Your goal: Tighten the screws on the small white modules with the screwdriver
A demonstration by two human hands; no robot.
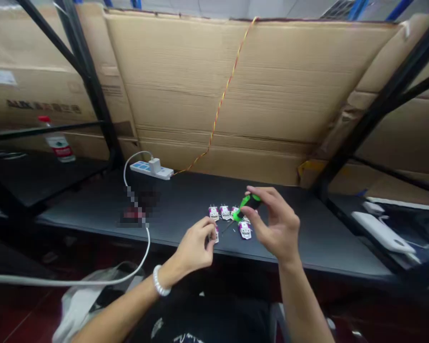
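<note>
My right hand (277, 221) grips a green and black screwdriver (250, 202) between thumb and fingers. Its thin shaft slants down and left toward my left hand (196, 243). The fingers of that hand are closed on a small white and purple piece (217, 234), mostly hidden behind them. Beyond my hands, several similar white and purple pieces with thin prongs stand in a row, among them one piece (213, 213) at the left and another (224, 212) beside it. A further piece (245, 230) lies nearer, just left of my right hand.
The black tabletop (178, 205) backs onto a cardboard wall (200, 76). A white power strip (152, 169) with a plugged-in adapter stands at the back left, its white cable (148, 243) crossing the front edge. Black metal posts (93, 90) flank the bench. A bottle (60, 143) stands far left.
</note>
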